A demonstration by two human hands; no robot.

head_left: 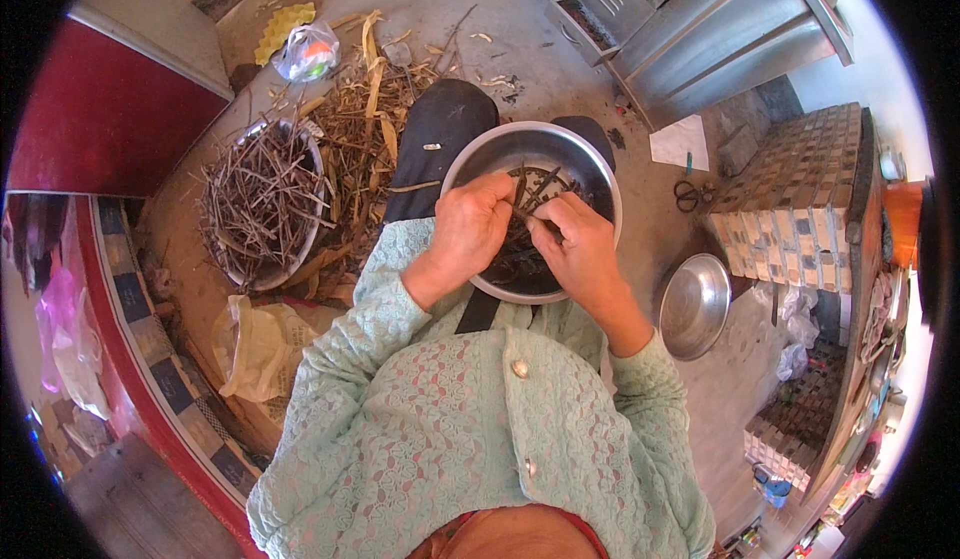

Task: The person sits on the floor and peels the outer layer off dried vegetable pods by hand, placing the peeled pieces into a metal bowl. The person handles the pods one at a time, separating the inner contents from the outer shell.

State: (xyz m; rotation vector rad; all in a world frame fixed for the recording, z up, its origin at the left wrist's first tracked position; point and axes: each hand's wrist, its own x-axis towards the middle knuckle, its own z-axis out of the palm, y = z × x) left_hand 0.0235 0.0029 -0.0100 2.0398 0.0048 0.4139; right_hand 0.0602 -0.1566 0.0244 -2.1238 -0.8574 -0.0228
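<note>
A round metal basin (606,154) rests on my lap between my knees. Dark, thin, dried stalk-like pieces (520,251) lie in it; their exact kind is hard to make out. Over the basin, my left hand (470,221) is closed, its fingertips pinching a dark dried stalk-like piece. My right hand (578,247) comes in from the other side, thumb and forefinger pressed together at the same piece. The fingertips of both hands nearly meet, and they hide most of what they grip.
On the floor at left stands a basin heaped with dry brown sticks (262,199), beside loose stalks and husks (375,109). An empty metal bowl (695,307) lies at right, near scissors (688,197) and a tiled stove block (785,199). Plastic bags (308,51) and a metal cabinet (715,39) stand farther off.
</note>
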